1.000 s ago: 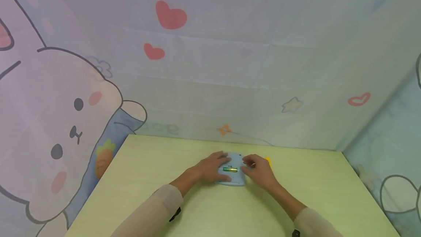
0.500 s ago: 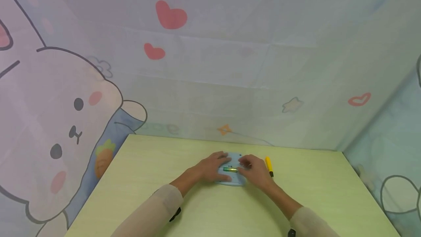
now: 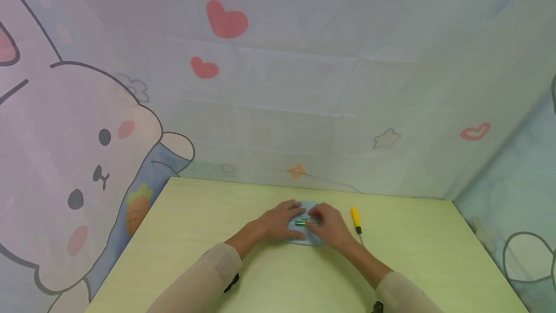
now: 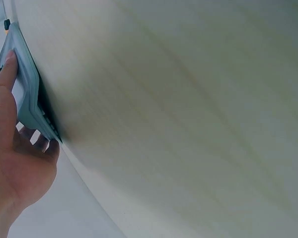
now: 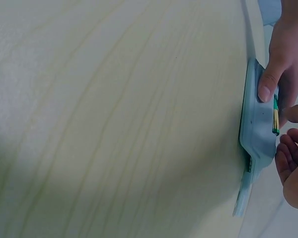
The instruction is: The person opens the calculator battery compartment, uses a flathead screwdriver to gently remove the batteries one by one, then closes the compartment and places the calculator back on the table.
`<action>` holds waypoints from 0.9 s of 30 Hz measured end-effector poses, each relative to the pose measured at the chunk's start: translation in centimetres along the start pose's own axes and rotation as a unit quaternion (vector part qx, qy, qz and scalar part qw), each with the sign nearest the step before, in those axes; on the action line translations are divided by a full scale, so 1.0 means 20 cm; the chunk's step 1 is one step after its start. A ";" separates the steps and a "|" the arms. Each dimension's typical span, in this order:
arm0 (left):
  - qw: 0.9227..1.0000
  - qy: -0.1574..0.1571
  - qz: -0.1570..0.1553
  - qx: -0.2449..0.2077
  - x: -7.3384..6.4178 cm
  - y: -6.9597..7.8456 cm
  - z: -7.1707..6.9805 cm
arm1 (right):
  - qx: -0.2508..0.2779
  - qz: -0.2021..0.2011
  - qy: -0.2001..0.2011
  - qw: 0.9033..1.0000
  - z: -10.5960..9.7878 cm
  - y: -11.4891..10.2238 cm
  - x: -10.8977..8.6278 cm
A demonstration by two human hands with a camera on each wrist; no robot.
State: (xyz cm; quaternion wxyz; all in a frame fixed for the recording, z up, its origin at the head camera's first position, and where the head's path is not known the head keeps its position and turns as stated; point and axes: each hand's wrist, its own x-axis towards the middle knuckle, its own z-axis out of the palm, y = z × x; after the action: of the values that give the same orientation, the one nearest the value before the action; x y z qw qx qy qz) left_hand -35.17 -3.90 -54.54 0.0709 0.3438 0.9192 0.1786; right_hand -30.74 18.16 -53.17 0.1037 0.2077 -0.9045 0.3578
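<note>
A pale blue calculator lies back side up on the table, a green and gold battery in its back. My left hand grips its left side. In the left wrist view, the left thumb lies on the calculator's back and the other fingers bend round its lower end. My right hand is over the right half, its thumb at the battery's right end and the fingers loosely bent. The right wrist view shows the battery beside a right-hand digit; whether they touch is hard to tell.
To the right lies a screwdriver with a yellow handle, its shaft partly behind the right forearm. The pale wooden table ends at a printed cloth backdrop.
My right hand has moved left across the calculator to the battery, covering its right part. More of the screwdriver shows now. The left hand has stayed in place.
</note>
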 end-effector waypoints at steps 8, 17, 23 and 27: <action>1.000 0.001 0.001 0.001 -0.01 0.00 0.00 | -0.024 -0.004 -0.018 1.000 0.01 -0.01 0.01; 1.000 -0.001 0.000 0.004 0.00 0.00 0.00 | -0.056 -0.007 -0.028 0.998 0.03 -0.01 0.01; 1.000 0.000 -0.004 0.004 0.00 -0.01 0.01 | -0.066 -0.006 -0.026 0.997 0.03 -0.02 0.01; 1.000 0.000 -0.002 0.004 0.01 -0.01 0.01 | -0.070 -0.012 -0.028 0.997 0.03 -0.02 0.02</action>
State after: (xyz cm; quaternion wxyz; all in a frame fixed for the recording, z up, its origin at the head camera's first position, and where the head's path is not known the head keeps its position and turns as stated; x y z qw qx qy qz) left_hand -35.38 -3.91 -54.83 0.0699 0.3425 0.9204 0.1753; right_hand -30.92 17.44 -53.27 0.0969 0.2212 -0.9271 0.2867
